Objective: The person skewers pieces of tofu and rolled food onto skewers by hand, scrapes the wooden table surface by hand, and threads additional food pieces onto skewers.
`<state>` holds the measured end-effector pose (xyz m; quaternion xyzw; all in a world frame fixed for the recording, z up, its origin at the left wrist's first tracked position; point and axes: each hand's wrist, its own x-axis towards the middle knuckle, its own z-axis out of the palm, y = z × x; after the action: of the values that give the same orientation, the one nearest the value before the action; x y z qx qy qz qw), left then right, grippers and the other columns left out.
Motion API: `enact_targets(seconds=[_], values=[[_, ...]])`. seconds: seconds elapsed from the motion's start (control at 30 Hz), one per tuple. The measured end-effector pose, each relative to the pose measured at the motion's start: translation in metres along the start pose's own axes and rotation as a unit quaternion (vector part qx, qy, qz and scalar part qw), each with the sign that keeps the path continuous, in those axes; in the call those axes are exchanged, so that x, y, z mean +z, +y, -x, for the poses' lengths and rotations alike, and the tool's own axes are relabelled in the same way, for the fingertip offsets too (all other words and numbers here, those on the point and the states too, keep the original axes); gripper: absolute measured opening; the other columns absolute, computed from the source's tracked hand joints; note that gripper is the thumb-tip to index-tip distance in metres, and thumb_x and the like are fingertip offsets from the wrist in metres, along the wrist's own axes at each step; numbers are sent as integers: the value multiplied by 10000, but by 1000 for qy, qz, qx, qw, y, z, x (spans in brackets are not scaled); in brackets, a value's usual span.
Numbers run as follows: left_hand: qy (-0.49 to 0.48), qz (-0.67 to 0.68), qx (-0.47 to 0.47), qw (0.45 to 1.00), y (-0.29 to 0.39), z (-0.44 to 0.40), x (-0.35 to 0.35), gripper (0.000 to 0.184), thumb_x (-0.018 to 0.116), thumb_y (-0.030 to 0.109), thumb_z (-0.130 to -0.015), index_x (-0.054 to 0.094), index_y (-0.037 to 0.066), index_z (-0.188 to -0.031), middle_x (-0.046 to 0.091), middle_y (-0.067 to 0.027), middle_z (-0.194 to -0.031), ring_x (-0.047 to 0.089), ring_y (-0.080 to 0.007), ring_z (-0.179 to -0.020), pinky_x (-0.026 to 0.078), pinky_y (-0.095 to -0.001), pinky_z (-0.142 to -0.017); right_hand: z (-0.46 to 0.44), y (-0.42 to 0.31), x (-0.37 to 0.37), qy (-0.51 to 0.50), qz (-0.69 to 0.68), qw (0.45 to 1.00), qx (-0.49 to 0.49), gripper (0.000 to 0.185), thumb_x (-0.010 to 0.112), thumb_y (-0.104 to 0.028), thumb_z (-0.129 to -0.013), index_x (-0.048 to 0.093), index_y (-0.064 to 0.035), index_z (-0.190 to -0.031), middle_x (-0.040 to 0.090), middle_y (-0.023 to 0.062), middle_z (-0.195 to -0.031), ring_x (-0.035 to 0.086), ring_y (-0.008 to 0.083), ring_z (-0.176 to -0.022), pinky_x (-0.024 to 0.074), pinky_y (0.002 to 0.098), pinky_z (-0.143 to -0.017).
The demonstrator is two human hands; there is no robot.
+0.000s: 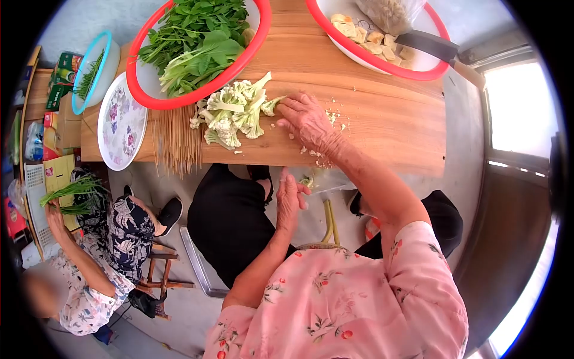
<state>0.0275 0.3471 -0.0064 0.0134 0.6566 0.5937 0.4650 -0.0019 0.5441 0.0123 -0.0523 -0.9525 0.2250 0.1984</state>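
My right hand (308, 121) lies on the wooden table with its fingers stretched toward a pile of cauliflower florets (233, 116). Its fingertips meet the edge of a greenish floret (271, 106) at the pile's right side. Small white crumbs are scattered around the palm and wrist. Below the table's front edge, over my lap, my left hand (289, 202) is held with fingers extended and thumb apart, nothing visible in it. Left of the florets, a row of thin wooden skewers (176, 140) sticks out past the table edge.
A red-rimmed basin (136, 90) of leafy greens stands behind the florets. Another basin (439, 72) holds pale chunks, a bag and a knife (427, 45). A floral tray (122, 125) overhangs the table's left end. At left, a seated person holds green stalks (75, 190).
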Motion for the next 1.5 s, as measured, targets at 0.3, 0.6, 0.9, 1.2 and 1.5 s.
enact_targets(seconds=[0.3, 0.6, 0.9, 1.2, 1.5], values=[[-11, 7, -11, 1000, 0, 1, -4, 585, 331, 455, -948, 250, 92, -1399, 552, -48, -689, 370, -46, -437, 343, -192, -429, 18, 9, 1, -46, -26, 999, 15, 374, 527, -294, -863, 544, 2, -1090, 529, 163, -1160, 456, 306, -1129, 376, 418, -943], [-21, -9, -19, 1000, 2, 4, -1, 637, 302, 508, -936, 255, 66, -1392, 565, -68, -731, 367, -45, -467, 346, -186, -445, 18, -18, 28, -67, 41, 991, -108, 367, 583, -251, -822, 543, -22, -1107, 521, 127, -1183, 475, 306, -1103, 394, 384, -945], [-10, -13, -11, 1000, 0, 4, -3, 583, 312, 434, -955, 251, 52, -1391, 559, -58, -693, 381, -46, -438, 360, -190, -444, 39, 64, -37, 63, 176, 981, 44, 509, 531, -401, -841, 515, 4, -1148, 505, 175, -1180, 436, 342, -1155, 322, 425, -1010], [-2, -29, -17, 999, -5, 1, -2, 555, 306, 405, -963, 248, 61, -1393, 562, -59, -707, 378, -43, -441, 361, -188, -434, 38, 16, -23, -57, -63, 996, -8, 456, 514, -334, -871, 498, 9, -1171, 493, 191, -1211, 435, 335, -1163, 339, 417, -999], [-7, -12, -36, 999, -4, -1, 0, 549, 309, 413, -961, 264, 68, -1386, 563, -58, -705, 375, -46, -434, 358, -188, -429, -9, 38, 11, -27, -28, 997, -73, 426, 500, -311, -870, 505, 31, -1124, 499, 170, -1201, 404, 327, -1185, 290, 411, -1033]])
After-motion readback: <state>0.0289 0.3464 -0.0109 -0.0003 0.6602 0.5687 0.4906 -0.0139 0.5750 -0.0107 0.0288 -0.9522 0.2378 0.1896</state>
